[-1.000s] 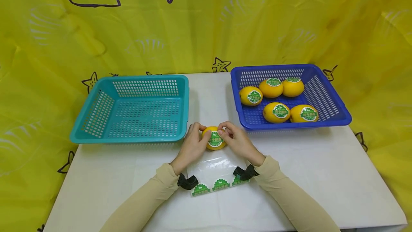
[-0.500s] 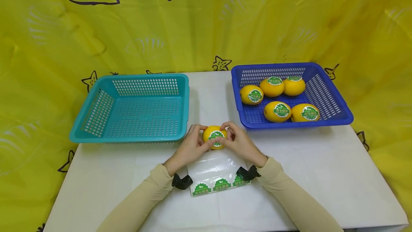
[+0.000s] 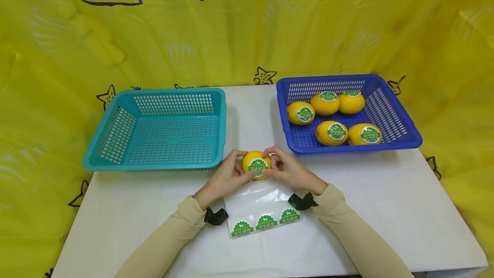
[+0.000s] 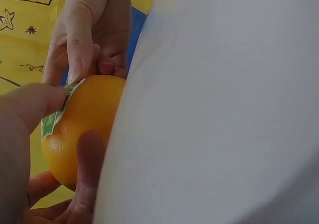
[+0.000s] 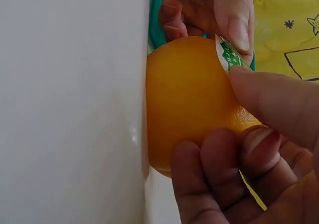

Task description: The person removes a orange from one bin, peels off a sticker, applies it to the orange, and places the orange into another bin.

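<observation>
Between both hands an orange (image 3: pixel 250 158) is held up at the table's middle, a green-and-white sticker (image 3: pixel 257 165) on its near side. My left hand (image 3: pixel 227 176) grips it from the left; in the left wrist view its thumb (image 4: pixel 42 102) lies on the sticker, fingers round the fruit. From the other side my right hand (image 3: pixel 291 170) grips it, its thumb (image 5: pixel 271 92) at the sticker's edge in the right wrist view. In that view one corner of the sticker stands slightly off the skin. Just below the hands lies a sticker sheet (image 3: pixel 251 207) with a row of green stickers.
A teal basket (image 3: pixel 154 168) stands at the left with nothing in it. At the right, a blue basket (image 3: pixel 355 147) contains several oranges (image 3: pixel 325 105) bearing the same sticker. A yellow patterned curtain (image 3: pixel 239 25) hangs behind the white table (image 3: pixel 386 209).
Both thumbs have shifted over the sticker, from its upper sides to its lower edge. The wrists have moved slightly outward, uncovering more of the sticker sheet. The orange stays in place.
</observation>
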The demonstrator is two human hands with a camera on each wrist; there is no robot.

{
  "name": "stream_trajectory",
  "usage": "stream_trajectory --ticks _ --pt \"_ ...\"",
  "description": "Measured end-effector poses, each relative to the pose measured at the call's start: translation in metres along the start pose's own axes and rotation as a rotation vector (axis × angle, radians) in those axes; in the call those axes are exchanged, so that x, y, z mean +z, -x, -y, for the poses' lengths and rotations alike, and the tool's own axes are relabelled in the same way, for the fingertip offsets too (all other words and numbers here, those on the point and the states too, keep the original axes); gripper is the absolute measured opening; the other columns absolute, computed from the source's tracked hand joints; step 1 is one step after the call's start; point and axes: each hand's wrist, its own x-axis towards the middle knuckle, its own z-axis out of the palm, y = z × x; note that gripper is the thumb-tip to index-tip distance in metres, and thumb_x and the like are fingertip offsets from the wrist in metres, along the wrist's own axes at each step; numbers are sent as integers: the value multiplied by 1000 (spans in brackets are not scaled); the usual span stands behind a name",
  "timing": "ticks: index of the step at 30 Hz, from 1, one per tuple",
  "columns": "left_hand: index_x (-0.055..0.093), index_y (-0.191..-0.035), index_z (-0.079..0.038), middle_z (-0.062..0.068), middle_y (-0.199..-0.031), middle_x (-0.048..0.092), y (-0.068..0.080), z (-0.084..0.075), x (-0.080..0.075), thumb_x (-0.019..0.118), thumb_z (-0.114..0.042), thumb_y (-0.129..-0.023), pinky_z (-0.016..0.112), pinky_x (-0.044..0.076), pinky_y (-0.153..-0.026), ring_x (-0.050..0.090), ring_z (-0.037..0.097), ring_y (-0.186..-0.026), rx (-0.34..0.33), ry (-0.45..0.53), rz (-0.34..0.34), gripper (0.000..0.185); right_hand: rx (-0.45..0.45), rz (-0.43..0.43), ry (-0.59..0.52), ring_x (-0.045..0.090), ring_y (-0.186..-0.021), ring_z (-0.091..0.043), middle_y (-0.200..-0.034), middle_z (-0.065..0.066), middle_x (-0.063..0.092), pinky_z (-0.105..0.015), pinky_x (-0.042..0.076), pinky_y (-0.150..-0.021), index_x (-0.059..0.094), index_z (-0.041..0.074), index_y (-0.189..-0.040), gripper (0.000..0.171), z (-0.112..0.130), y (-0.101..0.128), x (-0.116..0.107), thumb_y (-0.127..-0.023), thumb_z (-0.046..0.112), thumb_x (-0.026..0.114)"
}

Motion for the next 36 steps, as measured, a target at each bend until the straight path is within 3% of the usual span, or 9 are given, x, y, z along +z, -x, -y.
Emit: stream_trajectory --ticks 5,11,14,16,18,25,30,36 --pt "44 -132 0 1 -77 58 -1 0 1 79 -32 -85 27 50 -53 56 13 -61 4 -8 -14 66 31 9 -57 47 -62 -15 -73 -3 51 -24 38 -59 53 9 -120 30 0 0 1 -93 7 67" --pt "40 -132 -4 7 -72 56 -1 4 2 81 -26 -83 26 47 -49 54 15 -56 -40 72 -3 67 74 10 -121 47 -65 -17 -74 -5 50 -25 38 -63 53 6 -124 30 -2 0 2 -96 0 61" --pt "39 -136 -4 11 -98 60 -1 6 2 83 -22 -81 26 47 -50 53 15 -57 -36 110 -2 73 94 7 -154 48 -66 -21 -74 -6 51 -25 39 -64 53 3 -125 31 3 2 2 -95 -4 59" --pt "38 -140 -4 12 -119 54 -1 8 2 83 -20 -80 26 48 -53 53 15 -59 -14 106 1 76 98 -3 -162 49 -67 -25 -73 -7 52 -25 41 -64 54 1 -123 30 11 3 3 -95 -5 59" --pt "39 -143 -4 9 -128 48 -1 11 3 83 -20 -80 25 49 -56 52 14 -64 15 74 3 78 92 -27 -168 50 -66 -25 -73 -7 53 -24 42 -63 55 -2 -121 28 19 4 5 -94 -4 61" --pt "41 -144 -8 4 -115 47 1 15 3 83 -25 -79 24 49 -59 49 13 -71 61 2 10 79 71 -108 -148 46 -63 -14 -72 -6 50 -23 39 -59 56 1 -117 25 18 3 13 -93 -2 63" --pt "41 -143 -7 6 -114 47 0 14 2 84 -21 -79 24 50 -59 50 14 -69 70 7 14 79 97 -98 -163 48 -64 -17 -72 -5 51 -24 40 -60 56 6 -119 26 -2 2 13 -95 1 62" --pt "42 -140 -9 3 -112 52 -2 13 2 86 -21 -77 26 50 -64 52 14 -75 78 1 26 78 93 -79 -192 53 -70 -21 -79 -10 57 -26 44 -65 57 5 -123 26 -1 9 8 -97 5 61"
